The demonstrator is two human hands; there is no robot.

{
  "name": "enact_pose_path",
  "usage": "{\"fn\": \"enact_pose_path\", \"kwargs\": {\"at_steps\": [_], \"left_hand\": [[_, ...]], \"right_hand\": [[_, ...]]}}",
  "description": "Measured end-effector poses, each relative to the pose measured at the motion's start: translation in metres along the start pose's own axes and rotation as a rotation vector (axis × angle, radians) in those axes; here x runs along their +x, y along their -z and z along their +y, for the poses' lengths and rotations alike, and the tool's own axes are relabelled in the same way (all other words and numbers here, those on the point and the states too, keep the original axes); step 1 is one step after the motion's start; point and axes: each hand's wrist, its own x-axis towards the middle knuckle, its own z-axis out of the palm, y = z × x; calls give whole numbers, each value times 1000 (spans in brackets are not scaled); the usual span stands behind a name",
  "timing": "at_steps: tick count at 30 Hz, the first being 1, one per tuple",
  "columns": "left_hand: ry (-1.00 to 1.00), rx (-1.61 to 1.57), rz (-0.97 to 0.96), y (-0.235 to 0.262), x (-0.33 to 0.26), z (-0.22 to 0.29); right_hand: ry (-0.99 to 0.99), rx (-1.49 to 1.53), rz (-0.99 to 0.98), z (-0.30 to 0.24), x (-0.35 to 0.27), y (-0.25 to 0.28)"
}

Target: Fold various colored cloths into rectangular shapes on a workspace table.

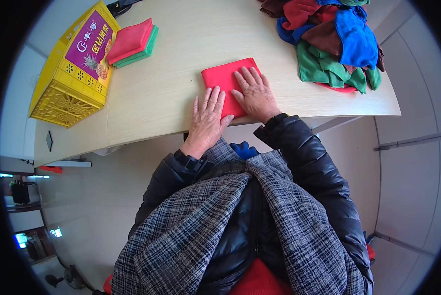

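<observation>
A red cloth [223,75], folded into a neat rectangle, lies flat near the front edge of the table. My left hand [208,118] rests on its left side, fingers stretched out and pointing away from me. On its right side my right hand [255,93] lies flat, fingers a little spread. Both palms press on the cloth from above, and neither hand grips anything.
Crumpled red, blue, brown and green cloths [336,44] are heaped at the table's right. To the left, a stack of folded red and green cloths [132,42] sits against a yellow plastic crate [77,73]. The pale wooden table [166,88] ends just before my body.
</observation>
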Motion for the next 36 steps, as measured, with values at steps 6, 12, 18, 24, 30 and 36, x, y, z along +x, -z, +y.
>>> {"fn": "enact_pose_path", "kwargs": {"at_steps": [6, 12, 18, 24, 30, 36], "left_hand": [[57, -312, 170, 12, -20, -9], [528, -855, 68, 30, -87, -34], [945, -1971, 7, 24, -110, -34], [835, -2217, 239, 33, -111, -28], [919, -1996, 299, 87, -85, -75], [654, -1867, 549, 164, 27, -180]], "right_hand": [[-302, 65, -56, 18, 4, 7], [-60, 185, -91, 6, 2, 6], [182, 282, -107, -43, -2, 5], [303, 382, -125, -69, -12, 7], [16, 276, -18, 9, -33, 17], [-26, 114, -13, 21, -51, 25]]}}
